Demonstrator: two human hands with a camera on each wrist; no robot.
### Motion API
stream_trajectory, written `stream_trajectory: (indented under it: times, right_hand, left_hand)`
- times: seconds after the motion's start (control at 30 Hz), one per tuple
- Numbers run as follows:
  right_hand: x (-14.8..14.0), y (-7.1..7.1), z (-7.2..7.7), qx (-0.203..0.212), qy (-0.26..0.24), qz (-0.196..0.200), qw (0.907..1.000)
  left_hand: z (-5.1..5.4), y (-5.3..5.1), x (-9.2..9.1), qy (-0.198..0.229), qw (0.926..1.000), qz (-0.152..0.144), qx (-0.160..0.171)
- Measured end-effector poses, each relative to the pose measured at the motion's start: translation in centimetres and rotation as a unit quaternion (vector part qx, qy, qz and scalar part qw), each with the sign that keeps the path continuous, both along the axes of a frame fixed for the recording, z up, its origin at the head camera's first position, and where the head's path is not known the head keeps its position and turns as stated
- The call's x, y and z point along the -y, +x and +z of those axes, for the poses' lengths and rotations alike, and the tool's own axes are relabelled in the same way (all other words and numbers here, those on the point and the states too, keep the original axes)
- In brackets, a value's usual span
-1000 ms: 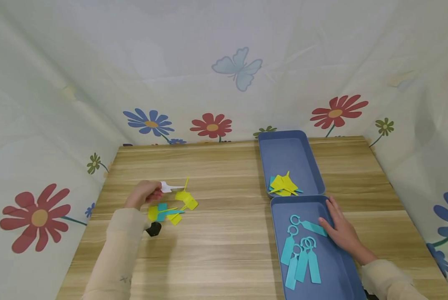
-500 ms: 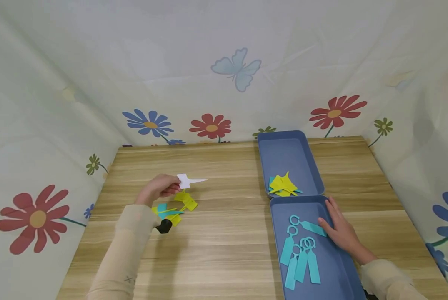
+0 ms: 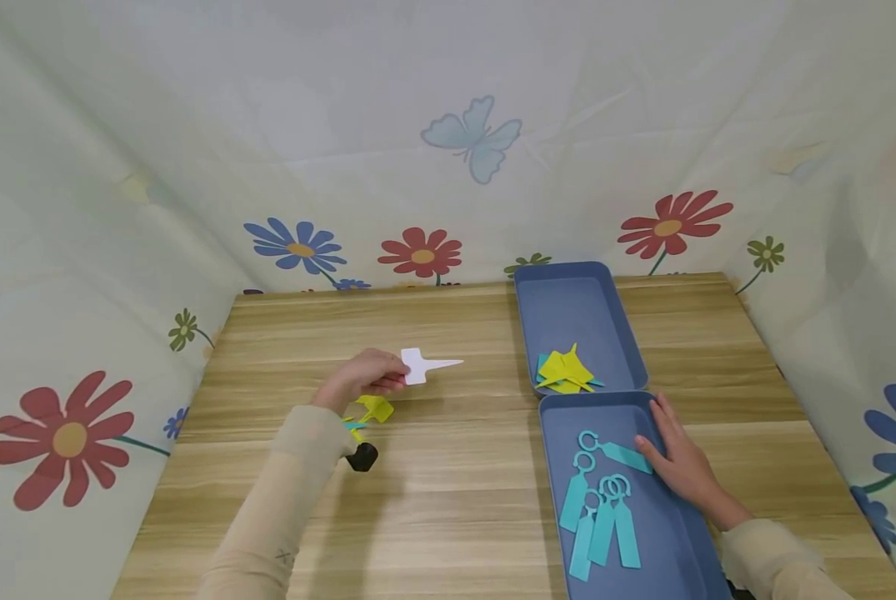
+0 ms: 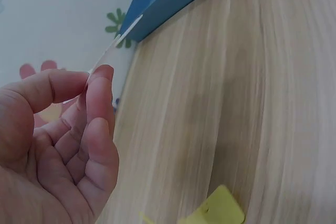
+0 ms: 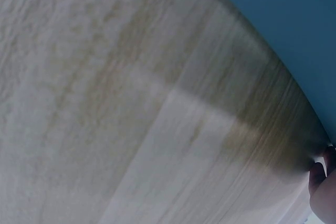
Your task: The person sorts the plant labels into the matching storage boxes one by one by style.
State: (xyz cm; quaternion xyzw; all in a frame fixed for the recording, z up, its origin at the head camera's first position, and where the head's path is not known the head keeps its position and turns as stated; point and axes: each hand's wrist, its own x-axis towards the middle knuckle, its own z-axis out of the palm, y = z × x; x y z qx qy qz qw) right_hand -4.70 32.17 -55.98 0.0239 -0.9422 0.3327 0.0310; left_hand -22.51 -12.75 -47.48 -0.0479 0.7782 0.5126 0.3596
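Note:
In the head view my left hand point(image 3: 368, 374) pinches a white T-shaped plant label point(image 3: 415, 367) between thumb and fingertips, its pointed stem toward the right. The left wrist view shows the label edge-on. Below this hand lie several yellow plant labels point(image 3: 376, 407) and a bit of a teal one point(image 3: 353, 425), partly hidden by the sleeve. My right hand point(image 3: 683, 462) rests at the right rim of the near blue tray point(image 3: 668, 550), thumb over the inside, fingers fairly straight. Several teal hook-ended tags point(image 3: 603, 525) lie in that tray.
A far blue tray point(image 3: 571, 308) touches the near one and bears a small pile of yellow labels point(image 3: 566, 369) with some teal among them. Both trays stand on a wood-grain table point(image 3: 448, 500). A flower-printed white curtain point(image 3: 342, 125) encloses the table's back and sides.
My left hand has carried the white label rightward, away from the loose labels and toward the trays. The right hand has stayed at the near tray's rim.

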Motion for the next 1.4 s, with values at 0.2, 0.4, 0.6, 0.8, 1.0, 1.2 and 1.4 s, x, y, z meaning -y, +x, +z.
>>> stream_trajectory:
  times: [0.2,0.4,0.6,0.8,1.0,1.2,1.4]
  right_hand:
    - [-0.1,0.0,-0.2,-0.003,0.000,0.000,1.0000]
    - [-0.1,0.0,-0.4,0.002,0.006,-0.003,1.0000]
    - [-0.1,-0.1,-0.4,0.002,0.007,-0.004,1.0000]
    - [-0.1,-0.1,-0.4,0.002,0.007,-0.004,1.0000]
    - [-0.2,0.0,-0.5,-0.002,0.001,-0.003,1.0000]
    - [-0.3,0.0,-0.4,-0.003,-0.004,0.000,1.0000]
    - [-0.2,-0.1,-0.3,-0.001,-0.004,-0.001,1.0000]
  left_hand:
    - [-0.5,0.5,-2.4,0.038,0.9992,-0.008,0.007]
    - [-0.6,0.9,-5.5,0.055,0.9985,0.000,0.002]
    - [-1.0,1.0,-8.8,0.082,0.9963,0.022,-0.012]
    - [-1.7,1.0,-11.7,0.118,0.9917,0.046,-0.019]
    - [-1.9,1.4,-14.2,0.150,0.9862,0.070,-0.001]
    - [-2.7,1.7,-17.2,0.144,0.9842,0.103,0.009]
    - [-5.6,1.4,-19.8,0.132,0.9821,0.128,-0.040]
